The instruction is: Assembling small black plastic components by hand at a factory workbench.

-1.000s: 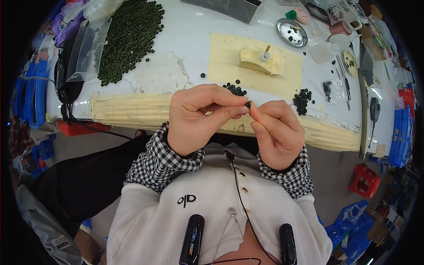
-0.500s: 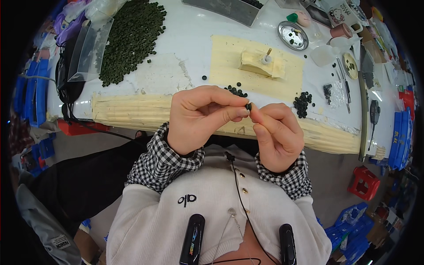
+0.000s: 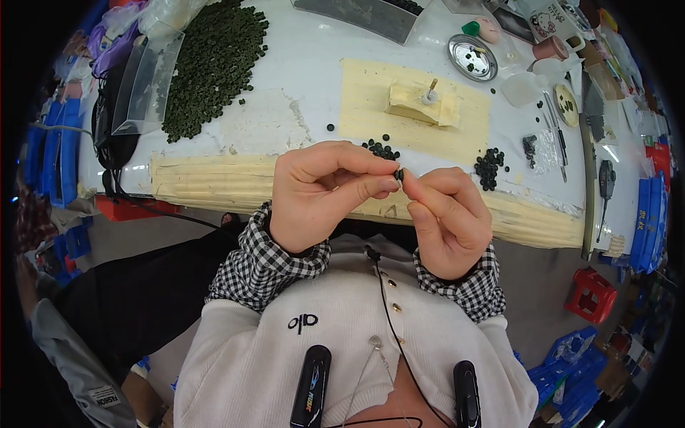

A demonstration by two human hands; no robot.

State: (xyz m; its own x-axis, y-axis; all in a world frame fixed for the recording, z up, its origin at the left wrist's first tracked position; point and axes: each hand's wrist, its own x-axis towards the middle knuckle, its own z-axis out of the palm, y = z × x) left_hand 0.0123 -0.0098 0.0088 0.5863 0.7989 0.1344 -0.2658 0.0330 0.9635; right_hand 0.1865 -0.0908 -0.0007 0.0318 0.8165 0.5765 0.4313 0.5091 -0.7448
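Observation:
Close above the table's front edge, my left hand pinches a small dark-green round piece, like a bead, between thumb and forefinger. Its fingertips cover part of the piece. My right hand is loosely closed beside it, and its forefinger tip reaches up to the piece's right side. The right thumb lies bent against the curled fingers; whether anything small is held there is hidden. Just beyond the left fingertips lies a small pile of similar dark pieces. Another small pile lies to the right of my right hand.
A large heap of dark-green pieces is beside a clear tray at far left. A cream block with an upright peg rests on yellow sheeting. To the right are a round metal dish and slim tools.
The held piece and left fingertips have shifted very slightly left, and the piece seems a little turned. The right hand stays almost in place.

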